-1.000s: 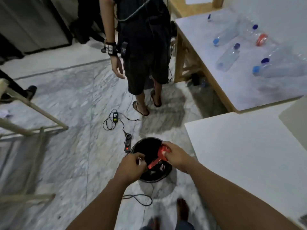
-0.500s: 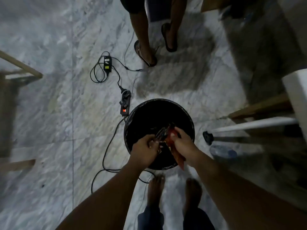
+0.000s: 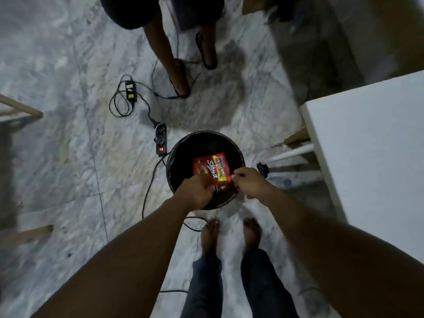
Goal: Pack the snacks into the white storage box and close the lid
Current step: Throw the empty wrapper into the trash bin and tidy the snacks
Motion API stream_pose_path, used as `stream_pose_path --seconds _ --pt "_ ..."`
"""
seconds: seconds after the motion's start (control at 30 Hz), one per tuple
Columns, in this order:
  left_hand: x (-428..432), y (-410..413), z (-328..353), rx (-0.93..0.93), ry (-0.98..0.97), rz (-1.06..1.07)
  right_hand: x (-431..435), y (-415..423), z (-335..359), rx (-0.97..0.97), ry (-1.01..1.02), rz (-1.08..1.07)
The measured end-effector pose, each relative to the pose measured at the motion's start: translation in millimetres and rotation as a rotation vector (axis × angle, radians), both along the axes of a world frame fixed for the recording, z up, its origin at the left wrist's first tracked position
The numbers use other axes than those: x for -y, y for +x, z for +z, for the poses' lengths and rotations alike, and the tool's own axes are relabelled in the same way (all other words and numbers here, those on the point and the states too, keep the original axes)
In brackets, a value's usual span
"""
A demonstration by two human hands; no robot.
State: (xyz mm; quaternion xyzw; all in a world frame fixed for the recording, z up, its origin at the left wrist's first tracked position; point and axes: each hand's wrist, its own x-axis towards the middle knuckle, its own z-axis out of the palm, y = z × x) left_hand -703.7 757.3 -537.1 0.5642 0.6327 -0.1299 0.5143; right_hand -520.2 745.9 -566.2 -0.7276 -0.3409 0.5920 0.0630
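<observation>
A red and yellow snack packet (image 3: pixel 212 169) is held flat over the mouth of a round black bin (image 3: pixel 181 148) on the floor. My left hand (image 3: pixel 195 191) grips the packet's near left edge. At the packet's near right corner my right hand (image 3: pixel 249 182) pinches it. Dark wrappers (image 3: pixel 222 189) lie inside the bin below the packet. The white storage box is not in view.
A white table (image 3: pixel 376 143) stands at the right, with a plastic bottle (image 3: pixel 281 181) on the floor under it. A power strip (image 3: pixel 161 140) and cables (image 3: pixel 121 97) lie left of the bin. Another person's legs (image 3: pixel 169 53) stand beyond it. My bare feet (image 3: pixel 231 235) are just behind the bin.
The view has tilted down onto the bin. The packet, edge-on in my right hand before, is now spread flat and face up between both hands.
</observation>
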Motion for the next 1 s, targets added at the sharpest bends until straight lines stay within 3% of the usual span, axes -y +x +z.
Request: stream_pose_path --seconds 0.3,0.53,0.67,1.0 --pt "34.8 91.7 183.2 0.113 0.179 -0.463 91.6 79.6 202.1 0.148 0.186 -0.145" --pt "105.5 215.2 257.3 0.205 0.295 -0.815 245.6 162.4 285.1 0.255 0.280 -0.514" --pt "181.9 293.2 287.8 0.297 0.359 -0.975 360.7 204.6 316.0 0.357 0.309 -0.711" --pt "498.7 410.7 312.7 0.588 0.377 -1.503 712.0 235.0 334.6 0.599 0.173 -1.182"
